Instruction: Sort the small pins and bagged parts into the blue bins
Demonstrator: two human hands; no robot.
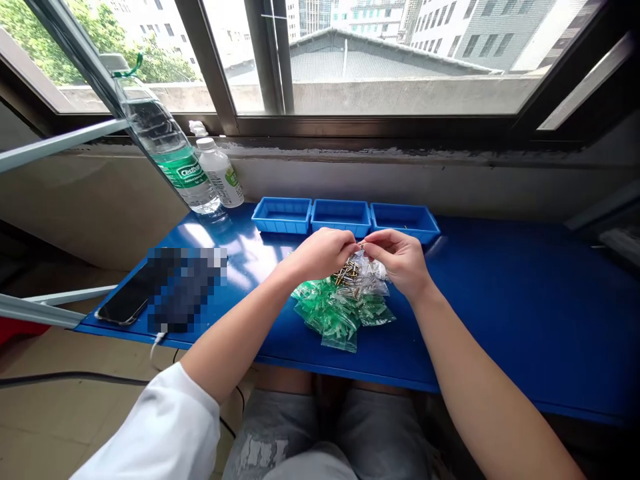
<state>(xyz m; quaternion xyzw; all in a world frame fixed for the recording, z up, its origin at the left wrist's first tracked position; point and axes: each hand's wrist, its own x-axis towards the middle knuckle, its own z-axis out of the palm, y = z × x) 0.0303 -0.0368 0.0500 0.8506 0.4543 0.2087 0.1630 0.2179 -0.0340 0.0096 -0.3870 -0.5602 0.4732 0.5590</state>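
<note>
Screws [349,272] lie in a heap on the desk [505,307], among small bags.
The clear bags [375,287] are beside the screws, and the bags with green content [327,310] lie nearer to the person. At the far side of the heap, the left hand [330,252] and the right hand [400,260] meet, fingers pinched narrow on a small piece [363,245], too tiny to identify. Behind them, three blue trays [341,227] stand in a row; to the left are two bottles [183,167] and a phone [125,297].
</note>
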